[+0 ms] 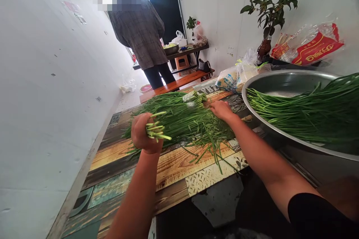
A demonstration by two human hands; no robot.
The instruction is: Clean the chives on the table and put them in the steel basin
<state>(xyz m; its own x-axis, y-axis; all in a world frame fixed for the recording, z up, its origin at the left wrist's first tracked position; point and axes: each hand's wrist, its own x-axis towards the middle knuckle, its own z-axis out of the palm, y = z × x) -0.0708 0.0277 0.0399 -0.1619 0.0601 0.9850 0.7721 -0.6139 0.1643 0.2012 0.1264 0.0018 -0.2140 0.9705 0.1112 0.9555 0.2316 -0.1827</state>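
Note:
A small bunch of garlic chives (157,129) is in my left hand (144,132), fingers wrapped round it and the pale cut ends pointing right. Beneath and beyond that hand, a large heap of garlic chives (171,110) lies across the table, stem ends to the right. White bands (190,99) circle part of the heap. My right hand (221,110) is low at those stem ends, its fingers drawn together; whatever is between them is hidden. Loose green scraps (213,129) are scattered in front of it.
A wide metal basin (249,101) on the right holds more chives. Behind it are a plastic bag (232,76), a potted plant (265,44) and a red package (316,48). An orange bench (176,84) stands beyond the patterned table (174,171). A person (140,33) stands farther back.

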